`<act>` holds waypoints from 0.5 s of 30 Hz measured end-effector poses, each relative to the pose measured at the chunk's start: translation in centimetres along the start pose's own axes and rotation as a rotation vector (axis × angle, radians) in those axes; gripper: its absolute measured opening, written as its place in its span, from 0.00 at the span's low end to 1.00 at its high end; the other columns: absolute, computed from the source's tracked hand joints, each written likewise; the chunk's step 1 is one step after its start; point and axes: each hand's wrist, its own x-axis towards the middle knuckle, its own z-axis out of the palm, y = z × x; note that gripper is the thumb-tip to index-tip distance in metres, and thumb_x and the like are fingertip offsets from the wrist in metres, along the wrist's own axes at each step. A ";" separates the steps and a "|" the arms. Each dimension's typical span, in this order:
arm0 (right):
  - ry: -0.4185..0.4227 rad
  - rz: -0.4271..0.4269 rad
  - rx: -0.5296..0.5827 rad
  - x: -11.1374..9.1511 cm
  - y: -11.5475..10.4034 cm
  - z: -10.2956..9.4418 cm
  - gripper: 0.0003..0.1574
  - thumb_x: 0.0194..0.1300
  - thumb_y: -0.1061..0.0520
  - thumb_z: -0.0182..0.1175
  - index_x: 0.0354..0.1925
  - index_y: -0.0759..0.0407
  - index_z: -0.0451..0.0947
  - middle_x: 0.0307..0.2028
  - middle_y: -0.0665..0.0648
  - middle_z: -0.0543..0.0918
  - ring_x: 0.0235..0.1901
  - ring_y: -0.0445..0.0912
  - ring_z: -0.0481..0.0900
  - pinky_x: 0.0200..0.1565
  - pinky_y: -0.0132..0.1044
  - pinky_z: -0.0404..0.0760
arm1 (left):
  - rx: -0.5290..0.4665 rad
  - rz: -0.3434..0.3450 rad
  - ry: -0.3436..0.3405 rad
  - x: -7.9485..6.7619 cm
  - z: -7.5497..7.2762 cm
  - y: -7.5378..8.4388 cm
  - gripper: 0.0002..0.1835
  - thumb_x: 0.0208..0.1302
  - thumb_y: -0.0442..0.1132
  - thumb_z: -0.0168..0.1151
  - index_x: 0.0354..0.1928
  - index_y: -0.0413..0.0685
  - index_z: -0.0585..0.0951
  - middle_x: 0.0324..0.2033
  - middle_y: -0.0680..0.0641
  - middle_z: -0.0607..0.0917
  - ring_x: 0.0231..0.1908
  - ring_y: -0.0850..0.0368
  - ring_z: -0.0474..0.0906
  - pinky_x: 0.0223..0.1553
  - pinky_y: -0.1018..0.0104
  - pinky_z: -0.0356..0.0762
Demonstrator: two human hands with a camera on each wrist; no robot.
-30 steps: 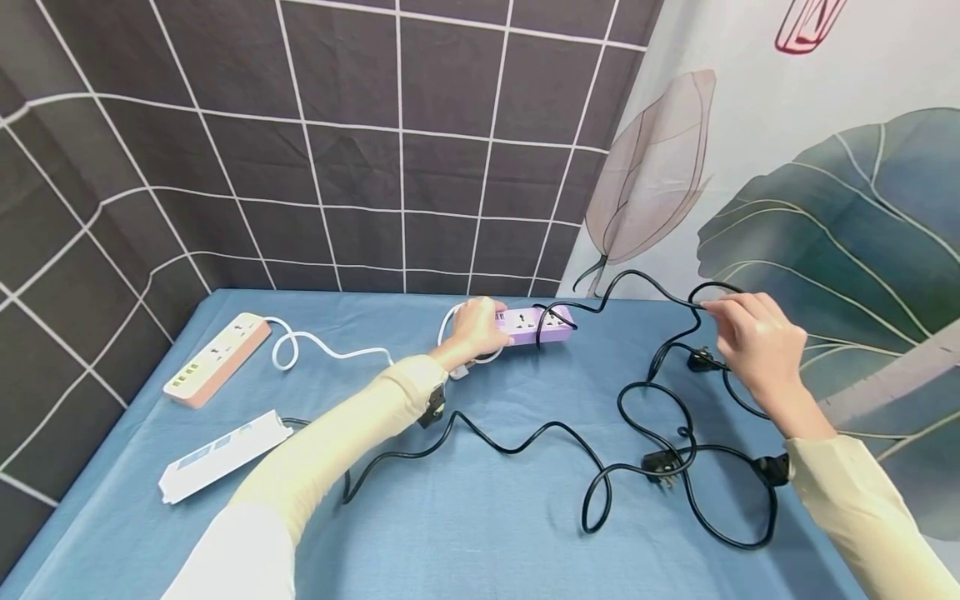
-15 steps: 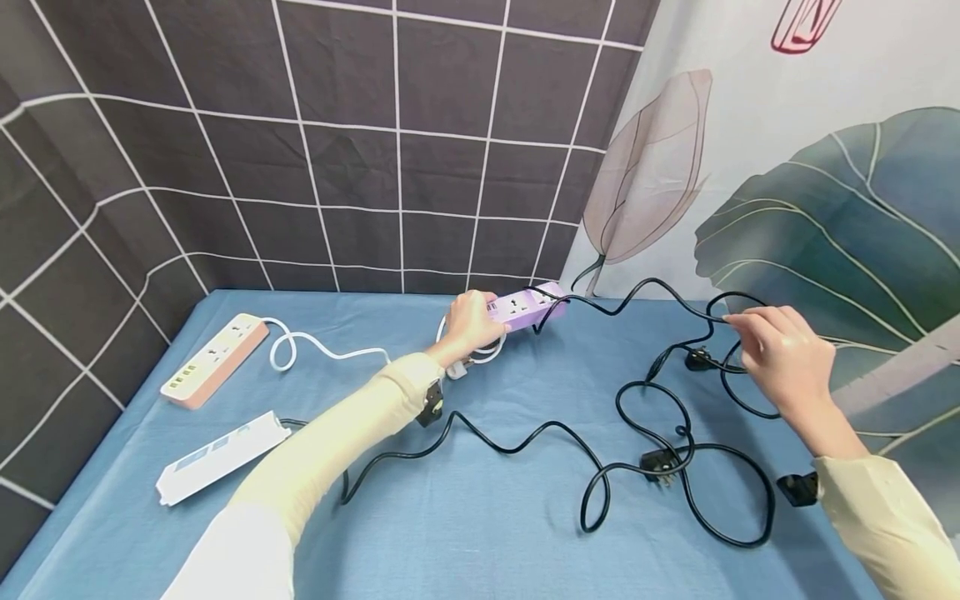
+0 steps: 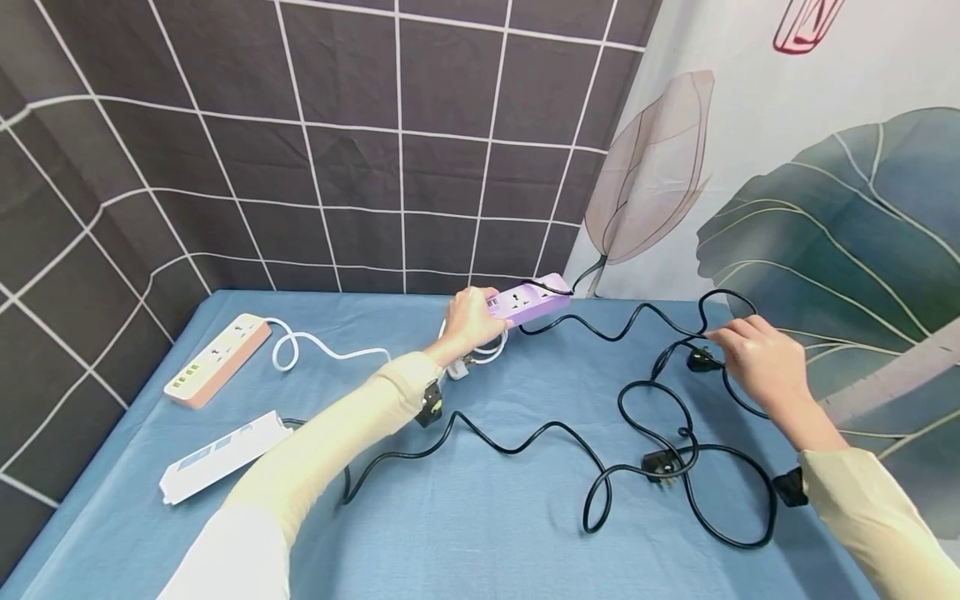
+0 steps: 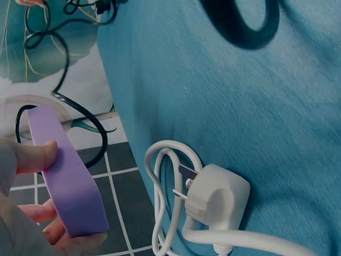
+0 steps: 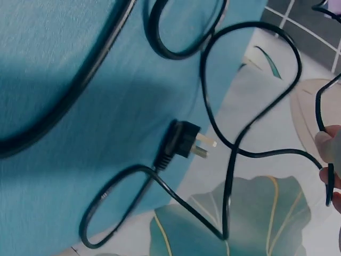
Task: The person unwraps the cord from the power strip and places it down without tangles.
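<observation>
My left hand (image 3: 468, 321) grips the near end of a purple power strip (image 3: 531, 303), whose far end tilts up. In the left wrist view, the thumb lies on one side of the strip (image 4: 69, 178) and fingers curl at its other edge. A black cable (image 3: 615, 337) crosses the strip's far end and trails below it toward the right. My right hand (image 3: 761, 362) pinches this cable between thumb and fingers, close above the tangle; the right wrist view catches only those fingertips (image 5: 326, 144) at its edge. A white plug (image 4: 218, 194) with looped white cord lies beside the left hand.
At left on the blue cloth (image 3: 480, 517) lie a pink-sided power strip (image 3: 217, 360) with a white cord and a white power strip (image 3: 225, 456). Tangled black cable spreads at right with two black plugs, one upper (image 3: 702, 360) and one lower (image 3: 660, 464). Curtains hang behind.
The purple strip's far end has risen and swung slightly left. The cable lying over it has slackened, part dropping below the strip. My right hand went right, then came back left and lower.
</observation>
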 end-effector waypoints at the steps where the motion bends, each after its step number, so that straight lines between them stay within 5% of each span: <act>1: -0.013 -0.003 -0.004 0.0 0.0 0.3 0.17 0.41 0.75 0.69 0.33 0.66 0.84 0.29 0.63 0.85 0.32 0.56 0.78 0.23 0.47 0.76 | 0.001 0.002 -0.003 -0.1 0.0 0.1 0.27 0.47 0.46 0.74 0.51 0.46 0.83 0.42 0.43 0.87 0.41 0.47 0.81 0.40 0.57 0.75; 15: -0.066 0.019 0.057 1.7 -1.5 1.6 0.09 0.48 0.67 0.65 0.32 0.65 0.83 0.30 0.63 0.85 0.30 0.56 0.77 0.18 0.46 0.73 | 0.014 0.056 -0.014 -0.5 0.6 1.2 0.27 0.46 0.46 0.74 0.52 0.47 0.83 0.43 0.46 0.87 0.41 0.50 0.81 0.39 0.59 0.74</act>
